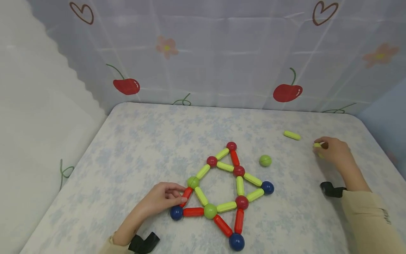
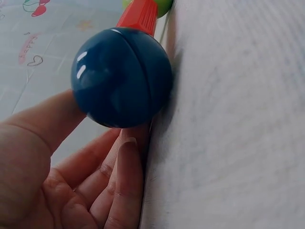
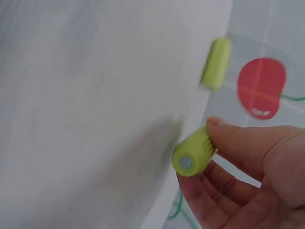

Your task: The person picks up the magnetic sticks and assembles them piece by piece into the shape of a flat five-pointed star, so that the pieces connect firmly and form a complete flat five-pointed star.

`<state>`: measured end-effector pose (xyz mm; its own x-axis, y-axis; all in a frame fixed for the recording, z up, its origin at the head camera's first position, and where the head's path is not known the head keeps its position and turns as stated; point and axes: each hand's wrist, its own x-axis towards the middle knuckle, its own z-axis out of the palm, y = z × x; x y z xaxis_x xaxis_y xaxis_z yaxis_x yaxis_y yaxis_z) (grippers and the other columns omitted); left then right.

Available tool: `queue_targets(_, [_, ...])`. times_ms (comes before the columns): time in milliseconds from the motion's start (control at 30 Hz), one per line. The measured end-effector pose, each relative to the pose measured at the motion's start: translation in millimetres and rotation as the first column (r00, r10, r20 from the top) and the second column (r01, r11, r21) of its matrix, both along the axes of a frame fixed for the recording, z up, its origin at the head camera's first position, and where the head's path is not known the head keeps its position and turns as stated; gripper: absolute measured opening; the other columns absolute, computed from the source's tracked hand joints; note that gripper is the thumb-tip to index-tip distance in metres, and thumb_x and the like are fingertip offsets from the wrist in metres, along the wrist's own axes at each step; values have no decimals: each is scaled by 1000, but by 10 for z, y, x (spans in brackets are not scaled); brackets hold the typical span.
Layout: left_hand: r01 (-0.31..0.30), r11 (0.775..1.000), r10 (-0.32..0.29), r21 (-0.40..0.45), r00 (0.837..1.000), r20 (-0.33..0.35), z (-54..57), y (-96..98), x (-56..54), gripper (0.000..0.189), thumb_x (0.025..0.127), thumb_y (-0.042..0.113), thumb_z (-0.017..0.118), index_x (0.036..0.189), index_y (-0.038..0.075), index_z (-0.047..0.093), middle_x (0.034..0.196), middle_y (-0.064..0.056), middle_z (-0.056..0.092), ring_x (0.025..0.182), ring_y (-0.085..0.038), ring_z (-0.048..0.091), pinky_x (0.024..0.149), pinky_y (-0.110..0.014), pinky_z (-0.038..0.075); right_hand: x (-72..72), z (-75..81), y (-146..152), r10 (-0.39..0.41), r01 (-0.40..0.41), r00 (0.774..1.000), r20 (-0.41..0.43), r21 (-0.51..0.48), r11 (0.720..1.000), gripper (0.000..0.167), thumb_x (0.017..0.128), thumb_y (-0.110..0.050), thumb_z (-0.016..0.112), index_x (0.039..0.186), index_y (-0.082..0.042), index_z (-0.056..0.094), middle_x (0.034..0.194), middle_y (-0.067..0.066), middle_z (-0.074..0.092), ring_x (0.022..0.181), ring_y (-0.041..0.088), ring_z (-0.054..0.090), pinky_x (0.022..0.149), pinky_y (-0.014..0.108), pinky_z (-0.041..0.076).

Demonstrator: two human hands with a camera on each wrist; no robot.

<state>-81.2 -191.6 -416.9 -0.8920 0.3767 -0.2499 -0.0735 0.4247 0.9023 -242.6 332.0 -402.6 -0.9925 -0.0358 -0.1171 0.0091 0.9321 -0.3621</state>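
Observation:
On the table lies a flat frame of magnetic rods and balls. My left hand (image 1: 160,196) is at its left corner, thumb and index finger pinching a red rod (image 1: 186,196) between a green ball (image 1: 193,182) and a blue ball (image 1: 176,213). In the left wrist view, the blue ball (image 2: 121,78) hides the fingertips. Over at the right, my right hand (image 1: 337,151) pinches a yellow-green rod (image 3: 194,153) between thumb and fingers, its round metal end showing in the right wrist view. Another yellow-green rod (image 1: 292,135) lies left of this hand.
A loose green ball (image 1: 265,160) sits right of the frame. Red balls such as the top one (image 1: 231,146) join its rods, and a blue ball (image 1: 236,242) forms the near corner. Behind the table (image 1: 142,141) hangs a printed curtain (image 1: 215,53).

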Motion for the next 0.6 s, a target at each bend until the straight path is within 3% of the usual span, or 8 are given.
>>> queue_targets(100, [-5, 1000, 5, 3, 1000, 2, 3, 8, 0, 36, 84, 21, 73, 110, -3, 66, 79, -1, 63, 67, -18, 59, 59, -26, 47, -162, -218, 31, -7, 2, 998, -68, -78, 997, 43, 95, -33, 54, 121, 2, 54, 110, 31, 51, 97, 46, 50, 71, 56, 43])
queue_targets(200, [-16, 1000, 16, 1, 1000, -6, -9, 4, 12, 36, 84, 19, 72, 110, -4, 66, 79, 0, 63, 66, -17, 59, 58, -26, 47, -400, -451, -60, -3, -30, 983, -185, -172, 985, 51, 89, -53, 51, 124, -16, 57, 110, 14, 55, 94, 32, 55, 67, 47, 48])
queue_targets(233, [-19, 1000, 19, 1, 1000, -9, -22, 3, 19, 35, 84, 19, 72, 110, -4, 66, 79, 0, 63, 66, -17, 59, 58, -26, 47, -442, -446, -156, 17, -64, 978, -208, -222, 973, 50, 88, -53, 53, 124, -19, 57, 109, 12, 56, 92, 30, 57, 66, 45, 49])
queue_targets(300, [-18, 1000, 18, 2, 1000, -18, -44, 1, 31, 33, 85, 16, 70, 110, -5, 65, 80, 0, 63, 66, -16, 59, 58, -25, 47, -442, -334, -484, 49, -129, 967, -251, -316, 940, 46, 87, -51, 56, 123, -23, 59, 106, 5, 57, 86, 23, 59, 58, 42, 49])
queue_targets(333, [-18, 1000, 18, 3, 1000, -19, -58, 0, 33, 32, 86, 15, 70, 110, -5, 65, 80, 0, 63, 66, -16, 59, 59, -25, 48, -407, -242, -686, 73, -174, 962, -263, -381, 908, 42, 88, -47, 59, 123, -24, 60, 105, 4, 58, 84, 20, 60, 57, 39, 50])
queue_targets(467, [-6, 1000, 6, -2, 999, -34, -80, 0, 34, 30, 87, 11, 68, 110, -7, 64, 80, -1, 63, 66, -16, 59, 58, -25, 47, -10, 351, -1639, 187, -309, 947, -262, -582, 752, 33, 91, -26, 64, 121, -12, 62, 102, 10, 59, 81, 23, 62, 62, 40, 51])
queue_targets(533, [-6, 1000, 6, 3, 999, -32, -82, 1, 27, 31, 87, 12, 69, 112, -7, 64, 80, -1, 63, 66, -16, 59, 58, -24, 47, 154, 522, -2037, 241, -327, 945, -220, -653, 683, 30, 91, -17, 64, 119, -7, 61, 102, 12, 59, 85, 24, 63, 72, 40, 51])
queue_targets(600, [-3, 1000, 3, 15, 999, -33, -68, 4, 23, 34, 87, 13, 69, 114, -6, 63, 80, -1, 63, 66, -15, 59, 58, -24, 47, 264, 568, -2373, 294, -326, 941, -168, -686, 651, 27, 92, -13, 62, 118, -5, 61, 101, 13, 59, 87, 26, 63, 76, 44, 50])
